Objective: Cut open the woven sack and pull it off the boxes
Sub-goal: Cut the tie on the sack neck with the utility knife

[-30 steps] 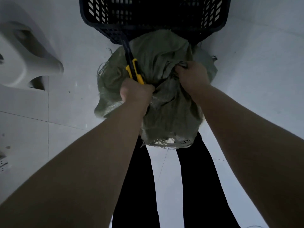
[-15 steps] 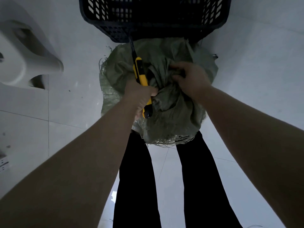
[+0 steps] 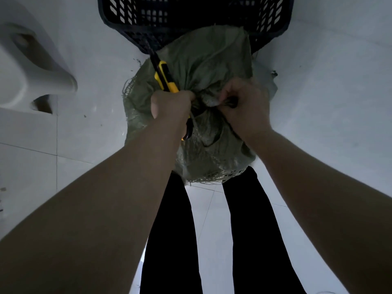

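A crumpled green woven sack hangs bunched in front of my legs, its frayed lower edge by my knees. My left hand grips a yellow and black utility knife that points up and away, and it bunches sack fabric too. My right hand pinches a gathered fold of the sack just right of the left hand. No boxes show; the fabric hides whatever lies under it.
A black perforated plastic crate stands on the white tiled floor just beyond the sack. A white moulded plastic object sits at the far left. My black trouser legs fill the lower middle.
Both hands have drawn closer together on the bunched fabric. The sack top has risen towards the crate again, and the knife tilts more to the left.
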